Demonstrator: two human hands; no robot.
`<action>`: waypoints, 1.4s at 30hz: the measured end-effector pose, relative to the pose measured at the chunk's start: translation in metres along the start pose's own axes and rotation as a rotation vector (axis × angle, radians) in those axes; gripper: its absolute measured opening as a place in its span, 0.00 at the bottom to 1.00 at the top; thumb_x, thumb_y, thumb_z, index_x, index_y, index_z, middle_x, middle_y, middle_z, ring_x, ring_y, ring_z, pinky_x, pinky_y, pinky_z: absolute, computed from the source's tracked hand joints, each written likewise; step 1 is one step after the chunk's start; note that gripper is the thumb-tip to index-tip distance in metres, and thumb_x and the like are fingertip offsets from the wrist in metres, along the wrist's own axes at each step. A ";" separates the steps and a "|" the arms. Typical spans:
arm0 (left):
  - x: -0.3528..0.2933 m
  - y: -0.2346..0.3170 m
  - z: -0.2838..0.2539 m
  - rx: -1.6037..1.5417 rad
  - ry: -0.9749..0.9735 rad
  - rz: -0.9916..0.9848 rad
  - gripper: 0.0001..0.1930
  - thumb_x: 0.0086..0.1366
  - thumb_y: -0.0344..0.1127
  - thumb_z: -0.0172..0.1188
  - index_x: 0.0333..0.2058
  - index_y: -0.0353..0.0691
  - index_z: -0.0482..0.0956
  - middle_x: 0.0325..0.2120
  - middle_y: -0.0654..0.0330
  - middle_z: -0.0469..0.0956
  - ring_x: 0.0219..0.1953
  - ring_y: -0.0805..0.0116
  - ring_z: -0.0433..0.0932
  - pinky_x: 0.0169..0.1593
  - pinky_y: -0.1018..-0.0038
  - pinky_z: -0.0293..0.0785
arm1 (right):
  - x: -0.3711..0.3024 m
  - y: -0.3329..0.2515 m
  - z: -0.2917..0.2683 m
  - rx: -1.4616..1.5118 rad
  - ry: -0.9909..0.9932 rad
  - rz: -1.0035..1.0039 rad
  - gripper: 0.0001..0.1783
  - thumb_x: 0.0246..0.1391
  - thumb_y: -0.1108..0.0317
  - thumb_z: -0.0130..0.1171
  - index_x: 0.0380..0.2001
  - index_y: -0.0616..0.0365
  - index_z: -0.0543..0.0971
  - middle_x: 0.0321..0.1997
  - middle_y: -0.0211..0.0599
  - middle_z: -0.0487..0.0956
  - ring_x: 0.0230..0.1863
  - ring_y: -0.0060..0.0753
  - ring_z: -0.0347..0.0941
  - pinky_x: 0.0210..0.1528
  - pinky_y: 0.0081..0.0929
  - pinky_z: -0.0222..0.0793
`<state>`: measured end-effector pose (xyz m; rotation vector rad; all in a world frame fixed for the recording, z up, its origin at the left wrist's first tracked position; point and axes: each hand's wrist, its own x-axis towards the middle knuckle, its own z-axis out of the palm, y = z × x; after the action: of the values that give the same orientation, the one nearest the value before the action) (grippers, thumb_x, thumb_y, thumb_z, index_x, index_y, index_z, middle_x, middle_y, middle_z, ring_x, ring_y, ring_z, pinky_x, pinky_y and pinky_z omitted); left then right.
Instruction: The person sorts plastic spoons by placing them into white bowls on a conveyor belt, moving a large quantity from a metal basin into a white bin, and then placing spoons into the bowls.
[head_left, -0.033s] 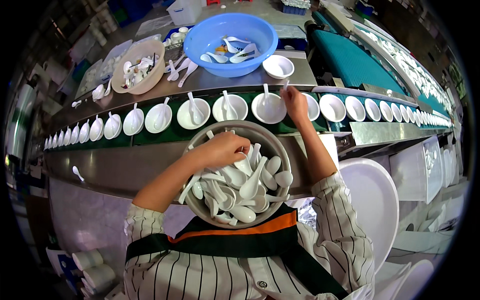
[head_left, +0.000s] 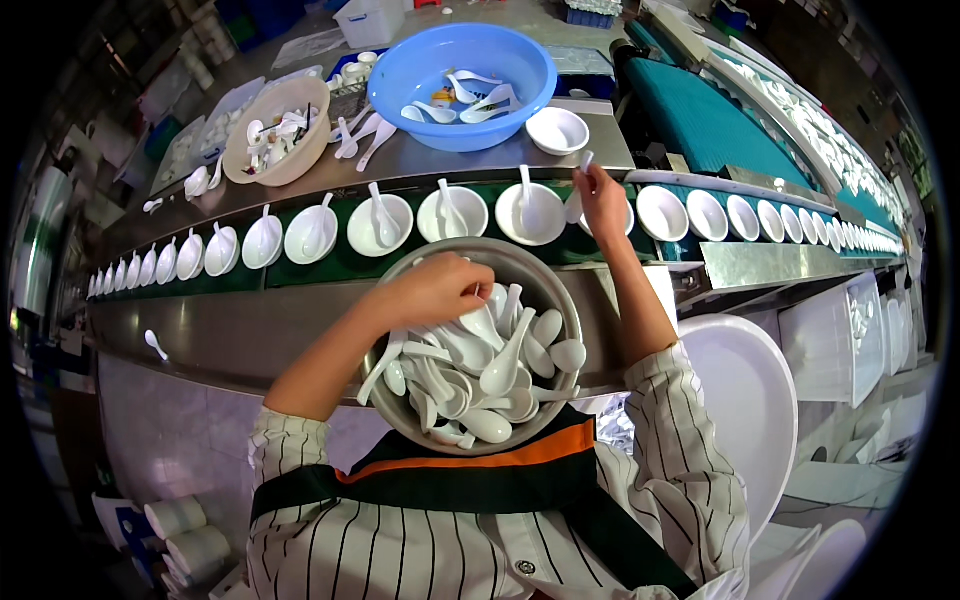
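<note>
My right hand (head_left: 604, 205) is closed on a white soup spoon (head_left: 574, 208), held upright with its handle tip above the fingers, in front of a white bowl (head_left: 628, 217) on the green belt (head_left: 335, 262). My left hand (head_left: 435, 290) reaches into a round metal basin (head_left: 568, 300) heaped with white spoons (head_left: 500, 370). Its fingers are pinched on one spoon (head_left: 481, 322), whose handle they partly hide. To the left along the belt, each bowl (head_left: 530, 213) has a spoon leaning in it. On the right, the bowls (head_left: 662, 213) hold no spoons.
Beyond the belt, a large blue basin (head_left: 462, 135) holds several spoons. Beside it are a beige basin (head_left: 275, 170) and a white bowl (head_left: 557, 132). A teal conveyor (head_left: 690, 115) runs at the far right. One spoon (head_left: 155, 345) lies on the near metal ledge at left.
The bowls on the belt have shifted slightly left. My right hand has moved a little right with its spoon, which now shows more fully. My left hand has shifted slightly left and up.
</note>
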<state>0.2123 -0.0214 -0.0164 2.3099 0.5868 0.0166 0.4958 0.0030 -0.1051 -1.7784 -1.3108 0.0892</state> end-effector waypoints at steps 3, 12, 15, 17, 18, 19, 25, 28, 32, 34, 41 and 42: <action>-0.009 -0.003 -0.025 -0.101 0.106 0.005 0.04 0.51 0.27 0.54 0.26 0.35 0.72 0.18 0.60 0.72 0.23 0.73 0.71 0.28 0.76 0.67 | 0.001 0.025 -0.002 -0.140 -0.047 0.060 0.14 0.50 0.58 0.54 0.27 0.60 0.74 0.22 0.46 0.75 0.26 0.51 0.71 0.27 0.40 0.64; 0.020 -0.031 -0.030 -0.656 0.518 -0.241 0.06 0.55 0.29 0.54 0.31 0.33 0.72 0.19 0.63 0.71 0.19 0.81 0.68 0.17 0.85 0.62 | -0.031 -0.052 -0.018 0.294 -0.360 -0.171 0.24 0.45 0.59 0.62 0.41 0.66 0.73 0.36 0.42 0.76 0.38 0.36 0.74 0.38 0.28 0.70; 0.032 -0.023 -0.011 -0.564 0.477 -0.184 0.05 0.55 0.30 0.55 0.29 0.35 0.71 0.18 0.63 0.73 0.18 0.81 0.69 0.17 0.85 0.62 | -0.041 -0.093 -0.023 0.834 -0.557 0.003 0.16 0.51 0.63 0.57 0.38 0.65 0.74 0.33 0.34 0.77 0.35 0.23 0.73 0.37 0.21 0.69; 0.033 -0.012 -0.003 -0.533 0.423 -0.115 0.05 0.56 0.31 0.56 0.28 0.37 0.71 0.19 0.65 0.73 0.18 0.81 0.70 0.19 0.85 0.63 | -0.034 -0.094 -0.022 0.884 -0.509 0.074 0.13 0.55 0.64 0.52 0.37 0.62 0.75 0.32 0.30 0.77 0.35 0.18 0.71 0.39 0.19 0.67; 0.031 -0.010 0.000 -0.430 0.462 -0.046 0.08 0.55 0.34 0.58 0.28 0.36 0.72 0.17 0.63 0.73 0.19 0.79 0.70 0.20 0.82 0.65 | -0.028 -0.090 -0.020 0.872 -0.449 0.050 0.13 0.55 0.63 0.52 0.35 0.64 0.75 0.31 0.29 0.77 0.34 0.19 0.72 0.38 0.19 0.67; 0.025 -0.002 -0.005 -0.215 0.433 -0.125 0.10 0.53 0.36 0.60 0.27 0.35 0.72 0.19 0.59 0.74 0.21 0.70 0.73 0.24 0.76 0.67 | -0.021 -0.079 -0.019 0.705 -0.291 -0.030 0.12 0.55 0.64 0.52 0.34 0.64 0.76 0.30 0.30 0.78 0.33 0.20 0.73 0.36 0.20 0.67; 0.007 0.001 0.012 0.354 0.241 -0.256 0.16 0.48 0.40 0.63 0.30 0.35 0.71 0.25 0.50 0.76 0.29 0.54 0.76 0.33 0.64 0.71 | 0.010 0.021 -0.003 -0.232 -0.150 0.039 0.14 0.49 0.59 0.55 0.34 0.58 0.75 0.24 0.46 0.76 0.29 0.48 0.74 0.30 0.38 0.67; 0.009 -0.009 0.031 0.308 0.326 -0.202 0.16 0.47 0.36 0.63 0.33 0.39 0.70 0.25 0.54 0.76 0.30 0.59 0.76 0.32 0.67 0.69 | -0.011 0.026 0.008 -0.116 -0.151 -0.069 0.18 0.45 0.63 0.59 0.40 0.58 0.73 0.31 0.44 0.76 0.34 0.47 0.73 0.35 0.37 0.68; 0.007 -0.017 0.030 -0.145 0.319 -0.140 0.16 0.45 0.27 0.60 0.34 0.42 0.68 0.19 0.60 0.71 0.23 0.68 0.71 0.28 0.73 0.65 | -0.018 -0.015 0.005 0.035 -0.121 -0.272 0.19 0.46 0.67 0.58 0.43 0.59 0.71 0.38 0.45 0.75 0.38 0.42 0.73 0.36 0.33 0.70; 0.008 -0.012 0.031 -0.117 0.300 -0.199 0.16 0.45 0.28 0.61 0.34 0.41 0.66 0.18 0.59 0.71 0.22 0.67 0.71 0.28 0.72 0.65 | -0.022 -0.046 -0.005 0.278 -0.253 -0.197 0.20 0.47 0.68 0.58 0.45 0.60 0.71 0.39 0.44 0.76 0.38 0.36 0.75 0.35 0.26 0.73; 0.008 -0.003 0.015 -0.214 0.326 -0.157 0.17 0.46 0.25 0.60 0.34 0.40 0.62 0.17 0.60 0.71 0.21 0.72 0.70 0.25 0.75 0.63 | -0.041 -0.096 -0.022 0.535 -0.615 -0.197 0.19 0.49 0.67 0.58 0.45 0.60 0.72 0.39 0.41 0.76 0.38 0.27 0.74 0.37 0.23 0.71; 0.006 -0.003 0.011 -0.311 0.357 -0.182 0.17 0.47 0.23 0.59 0.34 0.40 0.62 0.17 0.62 0.71 0.21 0.75 0.70 0.25 0.76 0.63 | -0.045 -0.100 -0.026 0.610 -0.732 -0.170 0.22 0.48 0.64 0.60 0.46 0.59 0.72 0.38 0.40 0.76 0.39 0.27 0.73 0.41 0.24 0.70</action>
<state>0.2188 -0.0241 -0.0269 1.9547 0.9036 0.4116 0.4166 -0.0448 -0.0406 -1.1227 -1.6881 1.0095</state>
